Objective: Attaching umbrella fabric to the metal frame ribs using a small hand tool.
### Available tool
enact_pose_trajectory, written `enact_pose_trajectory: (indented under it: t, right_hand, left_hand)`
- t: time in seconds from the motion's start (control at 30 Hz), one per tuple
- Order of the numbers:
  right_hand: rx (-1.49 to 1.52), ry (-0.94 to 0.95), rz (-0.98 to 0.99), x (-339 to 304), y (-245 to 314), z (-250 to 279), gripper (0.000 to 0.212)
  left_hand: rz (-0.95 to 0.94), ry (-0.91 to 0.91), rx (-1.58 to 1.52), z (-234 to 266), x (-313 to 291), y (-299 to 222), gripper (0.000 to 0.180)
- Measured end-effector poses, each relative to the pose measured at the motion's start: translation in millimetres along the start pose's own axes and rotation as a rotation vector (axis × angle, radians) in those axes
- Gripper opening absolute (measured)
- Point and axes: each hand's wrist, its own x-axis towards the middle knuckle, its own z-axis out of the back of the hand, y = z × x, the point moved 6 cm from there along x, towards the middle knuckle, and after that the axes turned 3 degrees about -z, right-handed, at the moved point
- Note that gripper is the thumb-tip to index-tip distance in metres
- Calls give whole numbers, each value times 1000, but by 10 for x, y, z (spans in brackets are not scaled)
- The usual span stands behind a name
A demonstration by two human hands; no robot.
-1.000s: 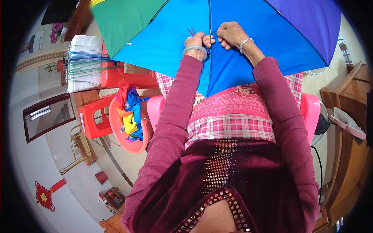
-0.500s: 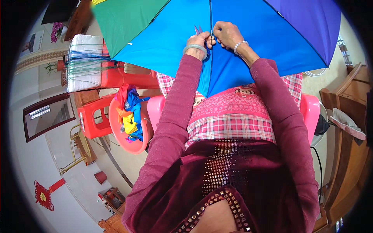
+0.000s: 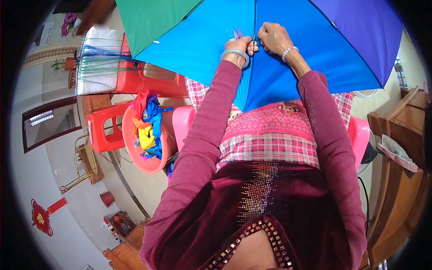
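Spread over my lap is a multicoloured umbrella canopy (image 3: pixel 310 49) with blue, green and purple panels. A thin dark rib (image 3: pixel 254 22) runs down the middle of its blue part. Just left of that rib, my left hand (image 3: pixel 240 46) is closed round a small pair of scissors (image 3: pixel 237 33), blades pointing up and away from me. Its fingertips are at the rib. On the rib's right side my right hand (image 3: pixel 274 38) is curled closed over the blue cloth. Whatever its fingers pinch is hidden or too fine to see.
To the left, a white foam block (image 3: pixel 100 60) wound with blue and green strands rests on a red stool (image 3: pixel 155 84). Below it, a pink-orange basin (image 3: pixel 153 167) holds colourful cloth pieces. A checked apron (image 3: pixel 270 146) covers my lap. Wooden furniture (image 3: pixel 398 189) stands at right.
The umbrella and both hands have shifted slightly to the right in the picture, while the stool and basin sit a little further left. The scissors' blue handle has become hidden. Both hands stay closed.
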Motion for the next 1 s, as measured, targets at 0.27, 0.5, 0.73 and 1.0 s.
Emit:
enact_pose_trajectory:
  t: [0.27, 0.5, 0.73, 1.0]
  right_hand:
    - [412, 295, -360, -210, -18, -251, 21]
    - [92, 62, -18, -106, -37, -212, 18]
    - [-8, -82, 160, -164, 180, 160, 12]
    - [771, 50, -63, -199, 235, 170, 10]
  left_hand:
    - [8, 53, 54, 145, 75, -40, 14]
    - [-8, 45, 40, 72, -26, -32, 11]
    - [-186, -158, 127, 158, -122, -105, 9]
    - [-260, -85, 435, 45, -207, -195, 16]
